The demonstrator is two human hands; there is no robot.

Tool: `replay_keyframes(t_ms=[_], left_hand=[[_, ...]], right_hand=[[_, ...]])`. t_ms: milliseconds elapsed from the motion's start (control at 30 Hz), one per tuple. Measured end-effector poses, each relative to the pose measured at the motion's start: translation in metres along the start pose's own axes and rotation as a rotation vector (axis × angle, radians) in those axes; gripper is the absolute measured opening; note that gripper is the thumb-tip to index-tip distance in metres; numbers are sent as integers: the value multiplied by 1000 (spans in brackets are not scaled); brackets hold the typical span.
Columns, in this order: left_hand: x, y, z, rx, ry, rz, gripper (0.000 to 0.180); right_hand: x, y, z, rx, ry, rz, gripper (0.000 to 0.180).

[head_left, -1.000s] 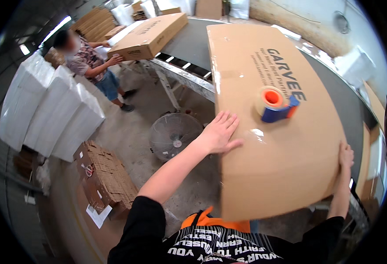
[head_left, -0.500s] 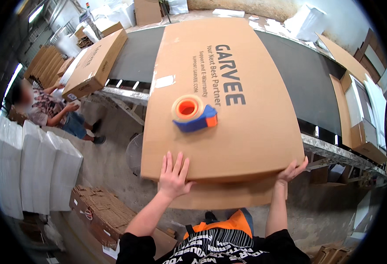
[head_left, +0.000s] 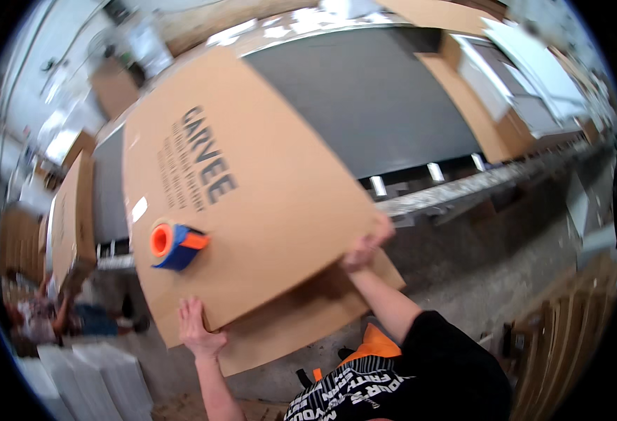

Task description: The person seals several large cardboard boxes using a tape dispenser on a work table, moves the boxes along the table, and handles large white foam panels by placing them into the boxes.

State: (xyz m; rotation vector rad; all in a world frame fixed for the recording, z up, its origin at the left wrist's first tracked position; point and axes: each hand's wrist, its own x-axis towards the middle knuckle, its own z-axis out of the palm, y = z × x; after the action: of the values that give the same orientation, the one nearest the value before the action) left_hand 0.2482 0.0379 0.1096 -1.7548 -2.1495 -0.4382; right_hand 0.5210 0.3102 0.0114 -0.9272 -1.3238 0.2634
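A large flat cardboard box point(head_left: 266, 210) with dark printing on its top lies across the belt, its near end reaching toward me. A long flap point(head_left: 301, 319) juts out below that near end. At the near left corner my left hand point(head_left: 200, 333) grips the box edge, fingers stretched up and thumb toward the flap. My right hand point(head_left: 368, 244), blurred by motion, is closed around the near right corner, some fingers hidden. A blue and orange tape dispenser point(head_left: 180, 247) with a tape roll rests on the box's left part.
A dark conveyor belt point(head_left: 364, 91) runs behind the box. An open carton point(head_left: 456, 105) with white panels stands on its right. Farther left are another box point(head_left: 73, 217) and a co-worker point(head_left: 56, 316). White foam stacks point(head_left: 102, 382) and cardboard stacks point(head_left: 568, 337) flank me.
The view has swung right, and the box now lies slanted in it. My left hand has gone from flat on the top to the near left corner. The right hand keeps its corner.
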Motion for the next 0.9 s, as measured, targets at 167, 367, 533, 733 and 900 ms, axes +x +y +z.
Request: replay_keyframes(t_ms=[167,367,533,733,900], left_hand=[[66,66,25,173,-227,28,107],[59,59,28,192,-193,35,102],[57,61,24,27,-154,33,97],[98,97,10,40,-370,156,98],[119,93,26,-12,-480,253,90]], right_hand=[[28,10,9,62,-249,205,66],[-34,49,-129,402,-142,1598,59],[64,-70,-77,909,-83,1625,35],[52,-86,-34,613,-202,1449,27],[31,-171,28,295,-451,371,49]])
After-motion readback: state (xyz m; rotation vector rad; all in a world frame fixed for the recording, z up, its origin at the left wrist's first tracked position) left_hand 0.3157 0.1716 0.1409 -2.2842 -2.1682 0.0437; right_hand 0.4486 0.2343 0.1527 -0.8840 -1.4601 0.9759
